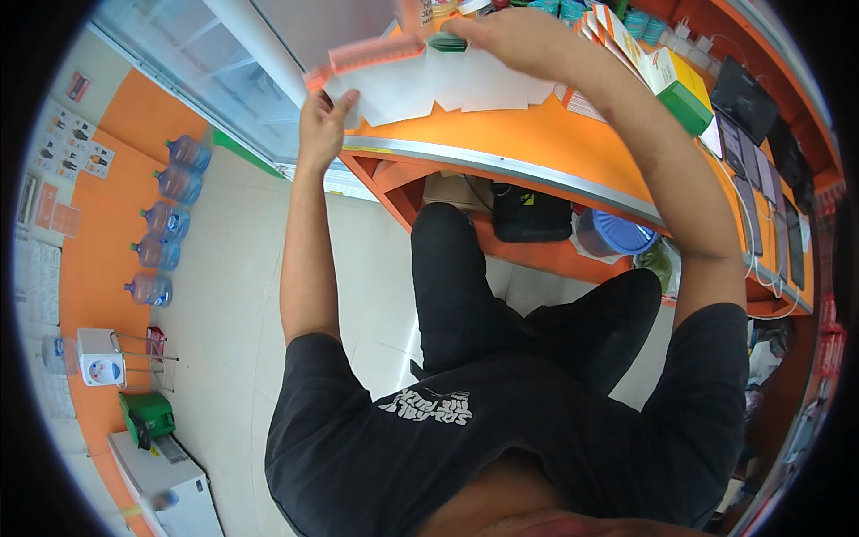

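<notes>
A large white card sheet [483, 85] with notched, flap-like lower edges lies over the orange counter, like an opened-out carton. At its left end my left hand [324, 125] is closed on the sheet, thumb on the near side and fingers mostly behind it. A ridged pink-orange strip [376, 54] runs along the sheet's upper left edge, blurred. My right hand [514, 43] reaches across the sheet's far side from the right. Its fingertips meet a small dark green stack [446, 42] with pale edges; the thumb is hidden.
Orange-and-white boxes and a yellow-green box [682, 94] stand right of the sheet on the orange counter [608, 143]. Several phones [747, 161] with white cables lie farther right. A glass-fronted cabinet [215, 80] adjoins the counter's left end. Below are a black bag [532, 215] and a blue-lidded bucket [622, 233].
</notes>
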Available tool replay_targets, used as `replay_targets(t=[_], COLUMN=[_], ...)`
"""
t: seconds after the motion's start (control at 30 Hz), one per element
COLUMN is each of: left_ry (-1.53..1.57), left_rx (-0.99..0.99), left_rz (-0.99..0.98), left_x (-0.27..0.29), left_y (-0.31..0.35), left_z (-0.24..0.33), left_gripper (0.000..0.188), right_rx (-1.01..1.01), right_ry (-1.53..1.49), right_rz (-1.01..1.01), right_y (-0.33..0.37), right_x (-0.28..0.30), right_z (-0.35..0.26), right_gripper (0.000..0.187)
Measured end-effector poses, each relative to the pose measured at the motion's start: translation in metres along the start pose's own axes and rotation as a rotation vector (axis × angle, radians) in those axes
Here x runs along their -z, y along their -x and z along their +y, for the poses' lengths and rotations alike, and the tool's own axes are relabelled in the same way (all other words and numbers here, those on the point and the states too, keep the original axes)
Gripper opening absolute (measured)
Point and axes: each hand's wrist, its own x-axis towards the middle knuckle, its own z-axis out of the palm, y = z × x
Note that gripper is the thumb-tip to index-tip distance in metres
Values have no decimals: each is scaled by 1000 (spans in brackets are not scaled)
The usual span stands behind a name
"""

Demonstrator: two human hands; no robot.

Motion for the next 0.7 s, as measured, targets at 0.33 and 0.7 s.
replay_targets(t=[0.33, 0.7], left_ry=[144, 129], left_rx=[-112, -55], left_rz=[72, 104], left_x=[-10, 15], left_y=[28, 29], left_z=[8, -12], left_gripper=[42, 41], right_rx=[-482, -463], right_ry=[-688, -1210], right_rz=[870, 636], right_y=[62, 35], right_x=[-110, -120], right_z=[-5, 3], right_gripper=[95, 63])
